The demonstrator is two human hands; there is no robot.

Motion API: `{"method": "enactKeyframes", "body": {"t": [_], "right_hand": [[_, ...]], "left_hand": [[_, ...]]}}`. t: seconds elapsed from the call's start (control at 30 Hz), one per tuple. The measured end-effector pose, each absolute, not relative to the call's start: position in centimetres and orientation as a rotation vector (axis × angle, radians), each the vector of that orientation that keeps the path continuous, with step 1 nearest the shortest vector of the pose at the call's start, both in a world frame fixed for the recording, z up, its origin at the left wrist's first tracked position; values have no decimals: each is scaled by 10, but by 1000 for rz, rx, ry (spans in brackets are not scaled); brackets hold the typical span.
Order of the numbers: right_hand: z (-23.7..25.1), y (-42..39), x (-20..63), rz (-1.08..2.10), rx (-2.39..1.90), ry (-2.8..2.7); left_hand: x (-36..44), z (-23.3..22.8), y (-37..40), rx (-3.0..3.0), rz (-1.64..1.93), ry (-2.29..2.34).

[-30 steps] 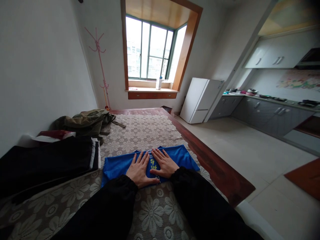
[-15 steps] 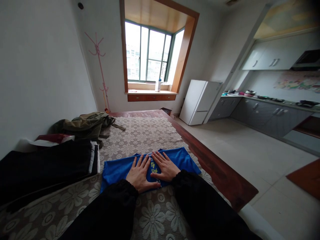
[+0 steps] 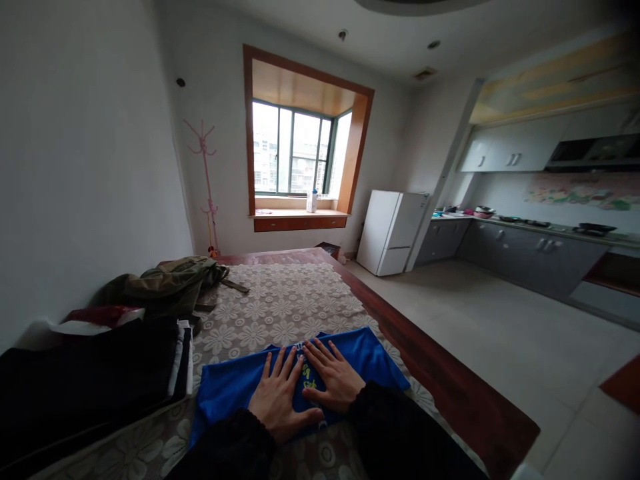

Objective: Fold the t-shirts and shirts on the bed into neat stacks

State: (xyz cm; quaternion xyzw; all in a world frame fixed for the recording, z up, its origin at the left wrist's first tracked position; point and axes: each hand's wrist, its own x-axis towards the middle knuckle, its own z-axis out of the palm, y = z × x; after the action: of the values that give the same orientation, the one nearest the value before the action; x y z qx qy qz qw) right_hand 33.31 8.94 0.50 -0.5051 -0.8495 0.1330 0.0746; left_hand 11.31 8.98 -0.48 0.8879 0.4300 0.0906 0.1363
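Blue shirt (image 3: 235, 387) lies folded into a wide band under both my palms, on the flower-patterned lace cover (image 3: 280, 307) of the platform. From the head camera, the only view, my left hand (image 3: 280, 400) is flat on it with fingers spread and apart, clamped on nothing, just pressing down. My right hand (image 3: 333, 380) is flat too, fingers fanned, just beside the left, with the thumbs close to each other. Between my hands the yellow print (image 3: 309, 380) of the shirt shows. Neither hand grips cloth; both rest open on top.

The shirt runs out to either side of my hands, farther to the left than to the right, and its far edge lies just beyond my fingertips. I judge the folding partly done: the cloth is already narrowed to a band and lies smooth, but it is still long from side to side, so the ends look left to bring in.

Left of my left hand, near the shirt's end, a stack of dark folded clothes (image 3: 100, 373) sits on the cover. Beyond that, well away from my fingers, lies an olive bag (image 3: 170, 283). Right of my right hand runs the wooden edge (image 3: 435, 387) of the platform, then floor.
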Motion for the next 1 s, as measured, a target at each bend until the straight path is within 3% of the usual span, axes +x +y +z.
{"method": "enactKeyframes", "body": {"t": [0.53,1.0], "right_hand": [[6,89,337,504,-1425,-2497],[-10,114,386,379,-1789,-2353]], "left_hand": [[110,-24,104,2567,237,1198],[83,-19,111,2574,191,1265]]}}
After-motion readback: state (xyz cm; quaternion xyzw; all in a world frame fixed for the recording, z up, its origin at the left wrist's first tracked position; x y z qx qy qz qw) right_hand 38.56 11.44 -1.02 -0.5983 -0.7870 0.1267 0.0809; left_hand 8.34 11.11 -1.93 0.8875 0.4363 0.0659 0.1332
